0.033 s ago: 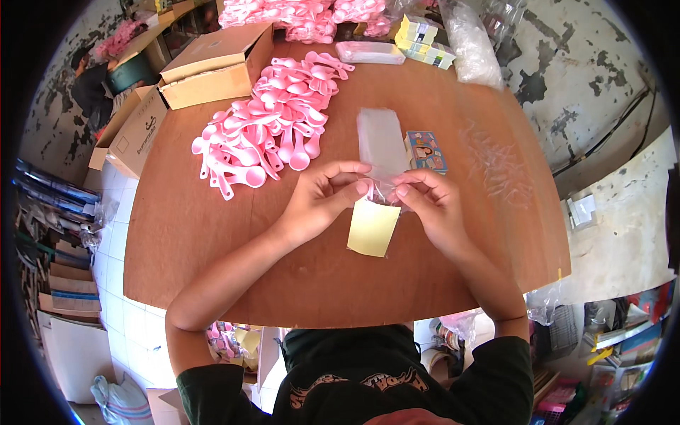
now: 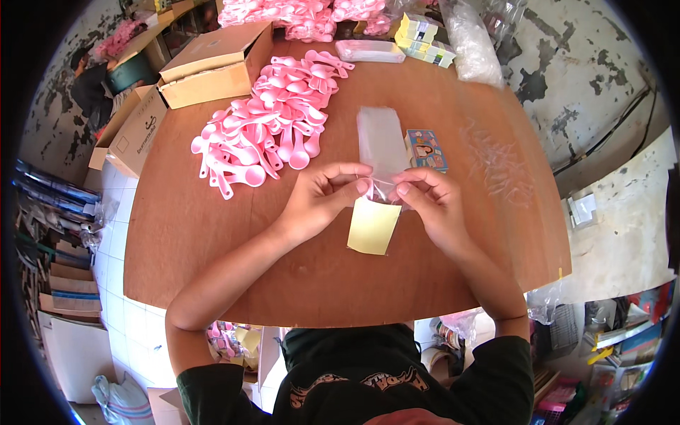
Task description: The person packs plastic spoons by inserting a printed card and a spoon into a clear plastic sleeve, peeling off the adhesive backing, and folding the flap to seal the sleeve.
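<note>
Left hand (image 2: pixel 320 197) and right hand (image 2: pixel 437 203) pinch a clear bag (image 2: pixel 381 191)

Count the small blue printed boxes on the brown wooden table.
1: the small blue box right of the flat clear plastic sleeves, beyond the right hand. Others may be hidden.

The person's left arm (image 2: pixel 237 273) extends from eight o'clock, and the right arm (image 2: pixel 485 278) from four o'clock, both elbows bent. In the left hand (image 2: pixel 322 198) and the right hand (image 2: pixel 433 202), thumb and index finger make a pinch; the hands are near each other, but apart.
</note>
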Tool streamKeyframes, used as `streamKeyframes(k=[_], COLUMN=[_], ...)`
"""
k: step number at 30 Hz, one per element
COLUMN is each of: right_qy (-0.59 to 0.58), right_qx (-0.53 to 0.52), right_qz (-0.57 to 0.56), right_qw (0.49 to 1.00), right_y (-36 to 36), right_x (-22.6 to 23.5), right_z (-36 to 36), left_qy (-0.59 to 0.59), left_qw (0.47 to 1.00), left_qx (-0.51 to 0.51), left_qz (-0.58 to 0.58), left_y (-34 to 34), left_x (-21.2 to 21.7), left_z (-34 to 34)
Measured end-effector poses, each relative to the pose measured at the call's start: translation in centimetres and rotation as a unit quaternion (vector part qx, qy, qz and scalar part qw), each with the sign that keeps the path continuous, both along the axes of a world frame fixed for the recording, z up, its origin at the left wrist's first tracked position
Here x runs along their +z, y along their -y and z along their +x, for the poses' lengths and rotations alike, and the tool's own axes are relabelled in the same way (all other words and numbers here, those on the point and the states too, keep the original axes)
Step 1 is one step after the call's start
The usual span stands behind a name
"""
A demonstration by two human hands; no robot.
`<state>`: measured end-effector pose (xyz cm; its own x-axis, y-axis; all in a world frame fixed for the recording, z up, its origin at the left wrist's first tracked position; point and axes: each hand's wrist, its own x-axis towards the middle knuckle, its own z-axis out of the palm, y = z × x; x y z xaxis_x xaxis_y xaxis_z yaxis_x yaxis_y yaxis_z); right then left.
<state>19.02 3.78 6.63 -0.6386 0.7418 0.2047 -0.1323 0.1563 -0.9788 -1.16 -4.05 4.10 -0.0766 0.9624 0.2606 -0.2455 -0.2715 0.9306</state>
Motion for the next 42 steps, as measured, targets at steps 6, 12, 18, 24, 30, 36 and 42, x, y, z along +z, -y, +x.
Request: streamKeyframes(k=[6, 12, 18, 24, 30, 36, 42], right_qy=[-0.021, -0.029, -0.011, -0.018, -0.013, -0.082, -0.04], right_qx=[0.001, 0.064, 0.08, 0.104, 0.064, 0.117, 0.121], right_qz=[0.044, 0.104, 0.157, 0.159, 0.158, 0.148, 0.009], right_qw=[0.999, 0.992, 0.984, 0.982, 0.985, 0.979, 0.992], right_y=[-0.2, -0.8, -0.9, -0.7, 0.0, 0.1, 0.0], right_x=[-0.4, -0.5, -0.2, 0.2, -0.1, 0.1, 1.7], right_z=[0.3, 0.7, 0.8, 1.0, 0.4, 0.3, 1.4], left_qy=[-0.001, -0.019, -0.004, 0.095, -0.034, -0.019, -0.175], left_qw=[1.0, 1.0, 1.0, 0.993, 0.997, 0.995, 0.95], left_qx=[-0.001, -0.014, -0.024, -0.077, -0.06, -0.096, -0.231], left_qz=[-0.019, 0.009, 0.006, -0.001, 0.047, 0.031, -0.116], left_y=[0.1, 0.3, 0.4, 0.7, 0.4, 0.8, 8.3], left_x=[-0.2, -0.4, -0.9, -0.3, -0.2, 2.4, 8.1], left_z=[-0.2, -0.9, -1.3, -1.4, -1.0, -1.0, -2.7])
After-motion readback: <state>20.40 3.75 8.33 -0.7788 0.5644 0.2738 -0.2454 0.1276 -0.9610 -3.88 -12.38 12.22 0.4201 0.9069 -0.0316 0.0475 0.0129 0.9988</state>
